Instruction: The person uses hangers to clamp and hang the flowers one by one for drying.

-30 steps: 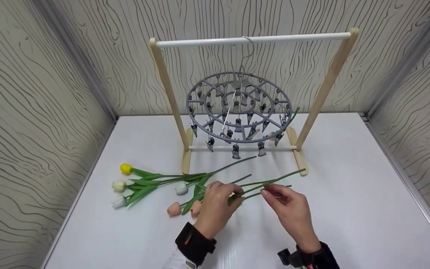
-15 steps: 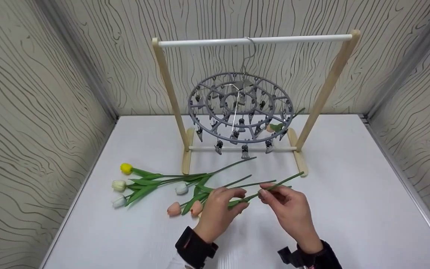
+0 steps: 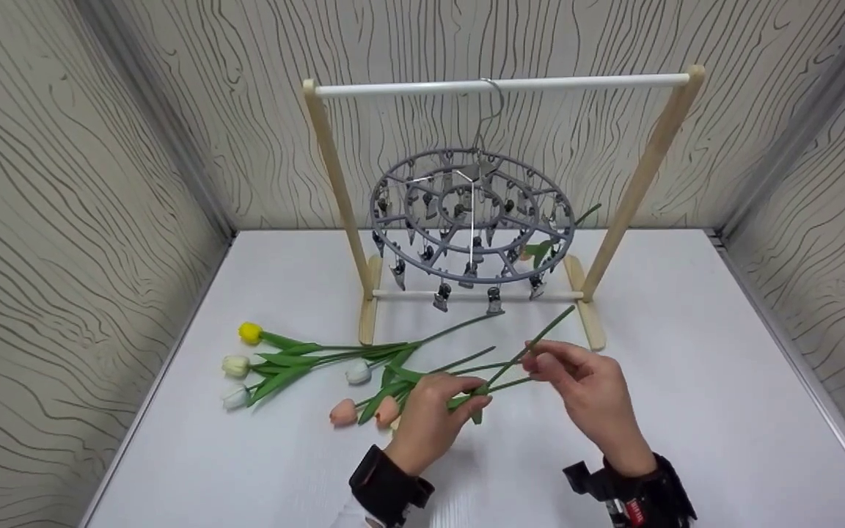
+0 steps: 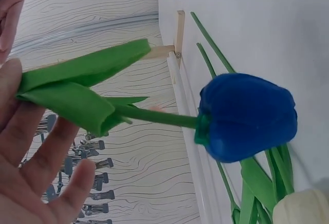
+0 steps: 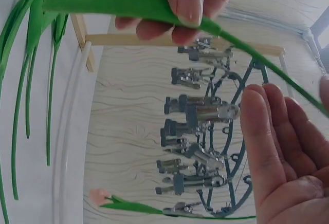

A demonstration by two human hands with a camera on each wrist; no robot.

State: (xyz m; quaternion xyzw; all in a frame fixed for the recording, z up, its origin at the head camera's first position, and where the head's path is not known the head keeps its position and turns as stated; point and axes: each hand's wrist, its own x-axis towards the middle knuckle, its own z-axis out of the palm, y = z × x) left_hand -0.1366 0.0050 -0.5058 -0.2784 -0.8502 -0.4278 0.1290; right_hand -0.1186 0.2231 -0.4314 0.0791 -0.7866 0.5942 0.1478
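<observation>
One clip hanger holds a pink tulip; left hand, a blue tulip

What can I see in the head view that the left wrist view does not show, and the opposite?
Only the head view shows the bright yellow tulip head and the curved silver metal hook over the white upper rail.

Only the left wrist view shows the deep blue, cup-shaped tulip head.

Both show the left hand holding a tulip with a green stem, several grey clips, and parts of the pale wooden stand.
</observation>
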